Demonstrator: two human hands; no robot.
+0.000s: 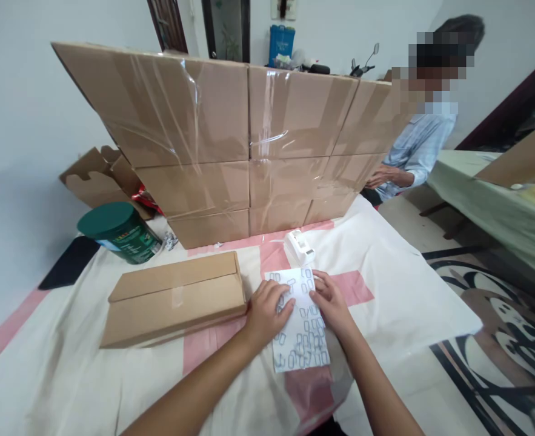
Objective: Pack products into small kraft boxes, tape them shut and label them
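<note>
A white sheet of paper (301, 315) covered in small blue outlined shapes lies on the cloth in front of me. My left hand (269, 306) rests on its left side, fingers apart and pressing lightly on the surface. At the upper right edge, my right hand (331, 300) has its thumb and curled fingers closed on the paper's border; the fingertips are partly hidden. Just beyond the sheet's top edge sits a white tape dispenser (299, 247). Left of my left hand lies a closed, long cardboard box (176, 297) with a piece of clear tape across its flap.
Taped cardboard boxes (212, 139) form a wall at the back of the table. A green-lidded tub (122, 233), a dark flat object (69, 263) and an open carton (94, 181) stand left. Behind the boxes at right is another person (424, 145), near a green-covered table (476, 188).
</note>
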